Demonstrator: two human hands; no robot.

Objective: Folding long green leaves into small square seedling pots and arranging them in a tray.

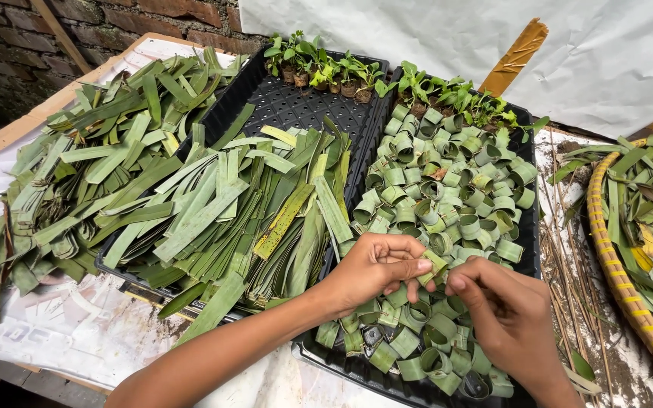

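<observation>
My left hand [376, 270] pinches a small rolled green leaf ring [434, 266] between thumb and fingers. My right hand [504, 311] meets it from the right, fingertips touching the same ring. Both hands hover over the near part of a black plastic tray [341, 364] filled with several rolled leaf rings [447, 185]. A second black tray [281, 102] to the left carries a stack of flat cut leaf strips [251, 211].
Loose leaf strips [92, 166] lie heaped on the white-covered table at left. Small seedlings in leaf pots [326, 68] line the far edges of both trays. A woven basket [614, 264] of leaf scraps sits at right. Brick wall and white sheet stand behind.
</observation>
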